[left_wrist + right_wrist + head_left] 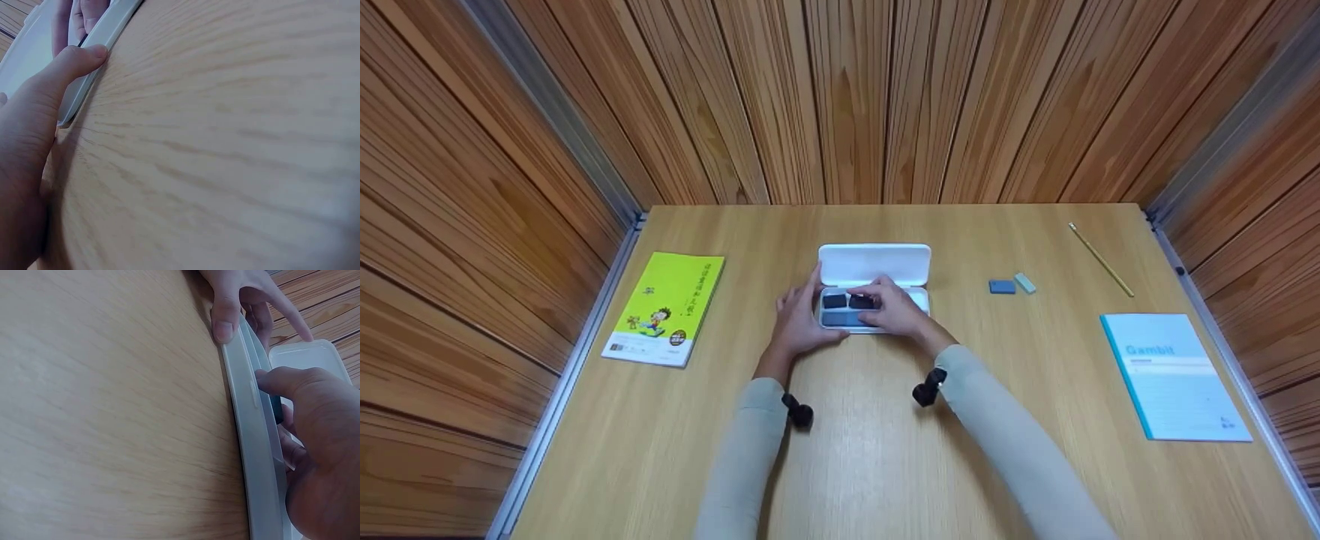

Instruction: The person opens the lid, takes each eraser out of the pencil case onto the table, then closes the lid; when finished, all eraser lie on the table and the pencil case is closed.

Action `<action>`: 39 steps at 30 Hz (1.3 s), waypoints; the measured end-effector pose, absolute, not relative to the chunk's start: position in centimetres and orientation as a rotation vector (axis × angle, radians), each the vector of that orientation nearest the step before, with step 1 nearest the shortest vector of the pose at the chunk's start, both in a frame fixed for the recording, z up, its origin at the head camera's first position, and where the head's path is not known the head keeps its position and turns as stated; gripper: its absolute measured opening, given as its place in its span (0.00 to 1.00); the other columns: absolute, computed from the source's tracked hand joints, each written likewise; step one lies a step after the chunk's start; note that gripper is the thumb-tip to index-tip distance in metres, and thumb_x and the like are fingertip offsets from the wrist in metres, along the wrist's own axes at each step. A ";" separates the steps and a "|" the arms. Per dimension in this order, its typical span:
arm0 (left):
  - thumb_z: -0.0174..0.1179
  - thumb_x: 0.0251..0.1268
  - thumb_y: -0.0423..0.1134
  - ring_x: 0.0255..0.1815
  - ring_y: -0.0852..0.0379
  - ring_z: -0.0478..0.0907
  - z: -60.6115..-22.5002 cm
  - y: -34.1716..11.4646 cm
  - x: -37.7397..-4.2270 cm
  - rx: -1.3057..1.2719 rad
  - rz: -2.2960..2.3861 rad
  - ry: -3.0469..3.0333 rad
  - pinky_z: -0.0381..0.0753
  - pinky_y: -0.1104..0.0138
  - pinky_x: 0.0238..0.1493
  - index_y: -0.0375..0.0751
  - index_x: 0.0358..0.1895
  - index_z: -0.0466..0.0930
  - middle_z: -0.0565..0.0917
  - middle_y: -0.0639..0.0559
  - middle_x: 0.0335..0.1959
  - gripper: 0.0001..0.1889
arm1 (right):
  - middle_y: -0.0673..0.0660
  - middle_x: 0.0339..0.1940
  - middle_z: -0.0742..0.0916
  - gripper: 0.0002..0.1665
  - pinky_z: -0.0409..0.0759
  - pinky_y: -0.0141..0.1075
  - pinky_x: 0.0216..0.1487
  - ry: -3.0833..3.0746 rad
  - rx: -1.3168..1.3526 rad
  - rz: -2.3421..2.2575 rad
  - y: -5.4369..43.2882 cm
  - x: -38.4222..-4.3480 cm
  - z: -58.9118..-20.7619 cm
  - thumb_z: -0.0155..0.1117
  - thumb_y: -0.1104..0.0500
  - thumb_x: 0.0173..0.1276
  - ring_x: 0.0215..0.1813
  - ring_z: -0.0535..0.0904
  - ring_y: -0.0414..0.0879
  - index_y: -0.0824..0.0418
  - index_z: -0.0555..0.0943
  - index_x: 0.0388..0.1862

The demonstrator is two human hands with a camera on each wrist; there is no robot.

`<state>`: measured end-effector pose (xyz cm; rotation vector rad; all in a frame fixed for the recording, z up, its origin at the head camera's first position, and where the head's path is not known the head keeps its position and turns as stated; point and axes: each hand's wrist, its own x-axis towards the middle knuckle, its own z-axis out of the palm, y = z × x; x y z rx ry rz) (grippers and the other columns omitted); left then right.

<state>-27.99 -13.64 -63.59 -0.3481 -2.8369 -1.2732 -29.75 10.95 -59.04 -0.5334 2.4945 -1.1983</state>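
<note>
Pale sleeves (739, 465) nearest. Opened white case (874, 264) on worktop (847, 457), centre: probably light, stiff, slippery; best steadied by ends. Left hand (802, 322) grips left end. Right hand (896, 309), fingers narrow, pinches dark block (861, 302) inside; likely light, best held by edges.

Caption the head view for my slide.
Left hand holds an open white case while the right hand pinches a dark block inside.
</note>
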 end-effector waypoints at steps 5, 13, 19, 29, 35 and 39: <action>0.87 0.48 0.61 0.77 0.39 0.72 -63.5 -13.6 -28.0 -0.343 -1.268 -2.843 0.54 0.36 0.84 0.57 0.96 0.43 0.82 0.46 0.79 0.75 | 0.64 0.66 0.77 0.32 0.74 0.51 0.73 2.488 -0.530 -1.196 11.0 -29.8 -59.0 0.71 0.61 0.81 0.65 0.75 0.56 0.49 0.82 0.81; 0.87 0.49 0.61 0.78 0.39 0.72 -63.6 -13.6 -27.9 -0.337 -1.255 -2.849 0.53 0.36 0.85 0.57 0.96 0.43 0.82 0.45 0.79 0.75 | 0.64 0.67 0.77 0.32 0.74 0.54 0.75 2.484 -0.523 -1.194 11.0 -29.8 -59.0 0.70 0.61 0.82 0.67 0.75 0.58 0.47 0.81 0.82; 0.86 0.49 0.62 0.78 0.39 0.71 -63.4 -13.4 -27.8 -0.293 -1.235 -2.878 0.52 0.36 0.86 0.61 0.96 0.42 0.80 0.46 0.81 0.74 | 0.63 0.63 0.79 0.28 0.76 0.51 0.71 2.497 -0.594 -1.260 11.4 -30.9 -61.3 0.73 0.60 0.79 0.64 0.77 0.57 0.47 0.86 0.75; 0.86 0.49 0.63 0.79 0.40 0.71 -63.6 -13.5 -27.9 -0.294 -1.262 -2.865 0.52 0.37 0.87 0.61 0.96 0.42 0.81 0.46 0.81 0.74 | 0.61 0.61 0.81 0.21 0.79 0.43 0.62 2.495 -0.672 -1.436 11.7 -32.4 -64.1 0.78 0.62 0.73 0.58 0.80 0.53 0.50 0.81 0.60; 0.86 0.49 0.63 0.79 0.40 0.71 -63.7 -13.5 -27.9 -0.293 -1.264 -2.866 0.53 0.38 0.86 0.61 0.96 0.42 0.81 0.47 0.81 0.74 | 0.61 0.54 0.80 0.19 0.78 0.45 0.60 2.519 -0.688 -1.498 11.4 -31.3 -62.4 0.76 0.65 0.73 0.54 0.80 0.53 0.54 0.75 0.54; 0.86 0.50 0.63 0.79 0.41 0.71 -63.6 -13.5 -28.0 -0.295 -1.260 -2.872 0.54 0.39 0.85 0.62 0.96 0.41 0.81 0.48 0.80 0.74 | 0.60 0.51 0.80 0.17 0.78 0.45 0.58 2.539 -0.679 -1.512 11.4 -30.4 -61.2 0.74 0.65 0.74 0.52 0.80 0.53 0.55 0.75 0.52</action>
